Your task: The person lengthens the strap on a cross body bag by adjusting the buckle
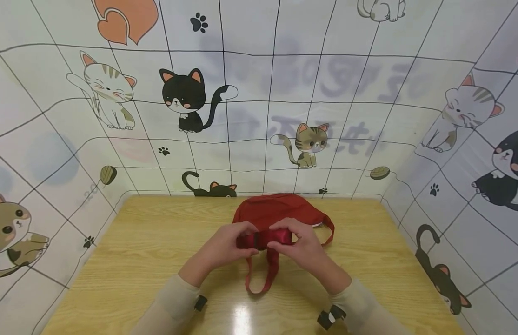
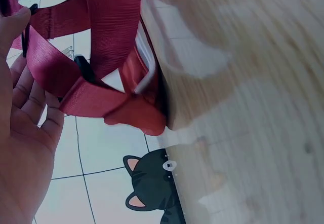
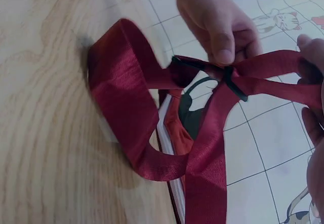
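Note:
A red bag (image 1: 280, 209) lies on the table in front of both hands, with a white-edged opening (image 2: 147, 57) showing in the left wrist view. Its red webbing strap (image 1: 267, 236) is raised between the hands. My left hand (image 1: 226, 245) pinches the strap close to a black slide buckle (image 3: 230, 82). To the right of the buckle, my right hand (image 1: 304, 244) holds a doubled stretch of webbing between thumb and fingers. A strap loop (image 3: 121, 92) hangs below the buckle, near the tabletop. A second black slider (image 2: 85, 68) sits on the webbing in the left wrist view.
The wooden table (image 1: 158, 260) meets a white cloth wall (image 1: 250, 158) with grid lines and cartoon cats at the back and both sides. A short strap end loop (image 1: 330, 230) sticks out at the bag's right side.

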Demonstrator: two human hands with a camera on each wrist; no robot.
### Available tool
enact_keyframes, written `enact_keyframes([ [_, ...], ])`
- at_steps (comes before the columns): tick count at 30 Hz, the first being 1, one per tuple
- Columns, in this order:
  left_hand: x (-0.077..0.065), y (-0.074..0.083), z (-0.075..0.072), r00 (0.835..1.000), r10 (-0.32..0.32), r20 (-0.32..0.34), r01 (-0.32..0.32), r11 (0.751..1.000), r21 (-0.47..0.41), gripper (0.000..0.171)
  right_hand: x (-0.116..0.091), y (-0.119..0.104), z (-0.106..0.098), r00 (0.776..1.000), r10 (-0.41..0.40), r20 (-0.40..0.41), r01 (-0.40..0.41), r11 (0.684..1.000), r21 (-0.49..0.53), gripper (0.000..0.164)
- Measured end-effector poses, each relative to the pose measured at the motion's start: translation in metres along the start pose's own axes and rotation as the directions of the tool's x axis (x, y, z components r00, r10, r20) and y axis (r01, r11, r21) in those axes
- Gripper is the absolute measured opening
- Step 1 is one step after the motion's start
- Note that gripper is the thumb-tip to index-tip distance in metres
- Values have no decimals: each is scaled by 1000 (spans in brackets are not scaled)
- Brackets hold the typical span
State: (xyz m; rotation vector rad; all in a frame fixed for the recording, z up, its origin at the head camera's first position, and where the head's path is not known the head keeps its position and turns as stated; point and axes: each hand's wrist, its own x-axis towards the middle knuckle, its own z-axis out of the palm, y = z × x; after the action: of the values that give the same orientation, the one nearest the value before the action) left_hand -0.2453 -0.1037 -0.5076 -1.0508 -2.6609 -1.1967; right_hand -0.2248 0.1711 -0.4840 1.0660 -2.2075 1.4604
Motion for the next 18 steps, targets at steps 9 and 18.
enact_keyframes([
  [9, -1, 1, -4, 1000, 5, 17, -5, 1000, 2, 44, 7, -10, -10, 974, 155, 166, -138, 985, -107, 39],
  [18, -1, 0, -2, 999, 9, 34, -10, 999, 47, 44, 16, -22, 0, 924, 278, 261, -128, 870, -475, 46],
])
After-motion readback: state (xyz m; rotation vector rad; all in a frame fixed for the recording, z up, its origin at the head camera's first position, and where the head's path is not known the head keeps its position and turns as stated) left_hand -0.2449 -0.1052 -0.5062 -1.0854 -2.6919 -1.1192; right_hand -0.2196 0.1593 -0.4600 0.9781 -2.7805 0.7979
